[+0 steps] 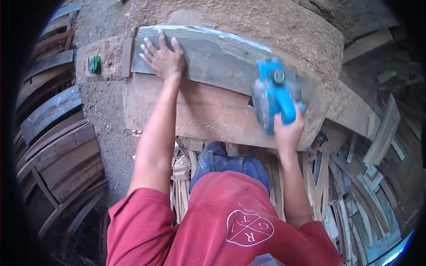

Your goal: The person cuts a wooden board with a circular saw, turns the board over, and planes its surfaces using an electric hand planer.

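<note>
My left hand [165, 58] lies with fingers spread on the left part of a wide grey board [213, 57]. The board's far edge looks pale and rough. My right hand [288, 128] is closed around the rear handle of a blue electric hand planer [276, 88], which has a dark knob on its front. The planer is at the right part of the board and slightly smeared by motion. Its underside is hidden, so I cannot tell whether it touches the board.
A brown plywood surface [213, 115] lies beneath the board. Sawdust and shavings [306, 31] cover the area behind. A green tape measure [94, 64] sits at the left. Stacked planks [66, 155] line the left side, and loose wood strips [350, 199] crowd the lower right.
</note>
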A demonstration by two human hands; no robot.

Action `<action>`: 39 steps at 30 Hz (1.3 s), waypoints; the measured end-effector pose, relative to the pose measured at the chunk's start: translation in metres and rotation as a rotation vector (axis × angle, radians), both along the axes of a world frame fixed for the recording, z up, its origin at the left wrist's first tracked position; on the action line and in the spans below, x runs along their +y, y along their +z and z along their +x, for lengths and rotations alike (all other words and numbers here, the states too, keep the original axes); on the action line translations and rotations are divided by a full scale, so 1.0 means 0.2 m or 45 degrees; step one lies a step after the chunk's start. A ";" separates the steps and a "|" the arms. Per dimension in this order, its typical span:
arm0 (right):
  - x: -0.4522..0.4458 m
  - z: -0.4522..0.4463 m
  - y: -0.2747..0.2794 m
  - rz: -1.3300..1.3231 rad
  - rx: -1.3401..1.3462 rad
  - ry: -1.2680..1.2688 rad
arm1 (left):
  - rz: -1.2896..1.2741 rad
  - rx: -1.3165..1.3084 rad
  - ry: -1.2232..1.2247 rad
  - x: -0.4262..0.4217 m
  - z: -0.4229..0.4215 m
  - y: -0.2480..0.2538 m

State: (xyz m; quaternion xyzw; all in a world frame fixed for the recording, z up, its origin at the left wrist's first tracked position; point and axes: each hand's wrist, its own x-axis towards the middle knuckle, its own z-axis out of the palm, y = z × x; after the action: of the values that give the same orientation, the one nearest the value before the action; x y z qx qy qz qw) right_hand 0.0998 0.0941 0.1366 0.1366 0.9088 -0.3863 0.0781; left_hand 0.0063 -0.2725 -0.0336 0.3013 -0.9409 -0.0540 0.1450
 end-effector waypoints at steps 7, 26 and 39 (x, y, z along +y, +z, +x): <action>-0.39 -0.78 -0.06 0.118 0.084 0.095 | -0.013 0.022 -0.003 0.01 -0.02 0.00; -0.74 -0.83 -0.20 -0.044 0.385 0.180 | -0.051 0.032 0.004 0.00 -0.02 -0.03; -0.29 0.26 0.03 -0.117 0.030 0.290 | -0.039 -0.150 0.053 0.02 -0.02 0.03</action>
State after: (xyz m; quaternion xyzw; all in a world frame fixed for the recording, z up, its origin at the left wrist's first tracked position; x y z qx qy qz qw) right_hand 0.1528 0.0369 0.1418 0.0242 0.9007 -0.4176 0.1171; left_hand 0.0031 -0.2692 -0.0268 0.3213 -0.9420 -0.0186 0.0949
